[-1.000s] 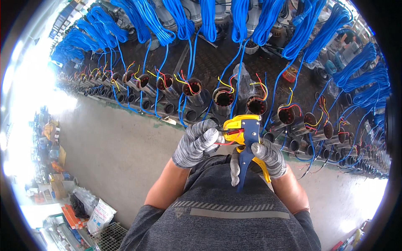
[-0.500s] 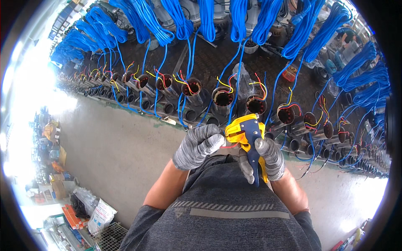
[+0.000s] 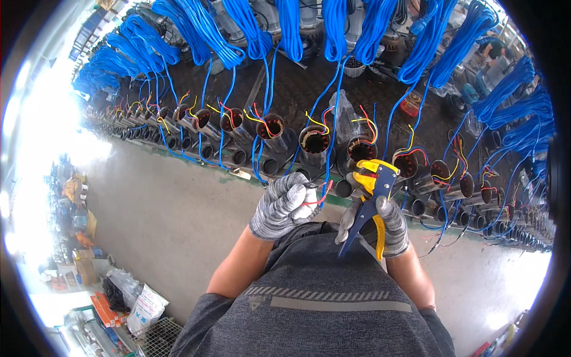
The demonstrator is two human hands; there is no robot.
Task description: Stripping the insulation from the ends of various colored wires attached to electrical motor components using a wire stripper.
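My left hand (image 3: pixel 284 207), in a grey knit glove, is closed in a pinch on a cable end with thin red wires (image 3: pixel 324 197) sticking out to the right. A blue cable (image 3: pixel 328 169) hangs close by its fingertips. In my gloved right hand (image 3: pixel 391 225) is a yellow and navy wire stripper (image 3: pixel 367 208), its head tilted up and to the right. The stripper's jaws stand apart from the red wires, and its two handles are spread. Just beyond the hands, upright metal motor tubes (image 3: pixel 314 143) have red, yellow and blue wires coming out of their tops.
Coiled blue cables (image 3: pixel 288 30) hang in a row above the dark workbench (image 3: pixel 297 89). A clear plastic bag (image 3: pixel 346 116) lies behind the tubes. More tubes line the bench edge on both sides. A white sack (image 3: pixel 147 309) and boxes stand on the floor at lower left.
The wire stripper has moved right, away from my left hand, and its head has tilted rightward. The red wires, earlier at the jaws, now stick out free from my left fingers.
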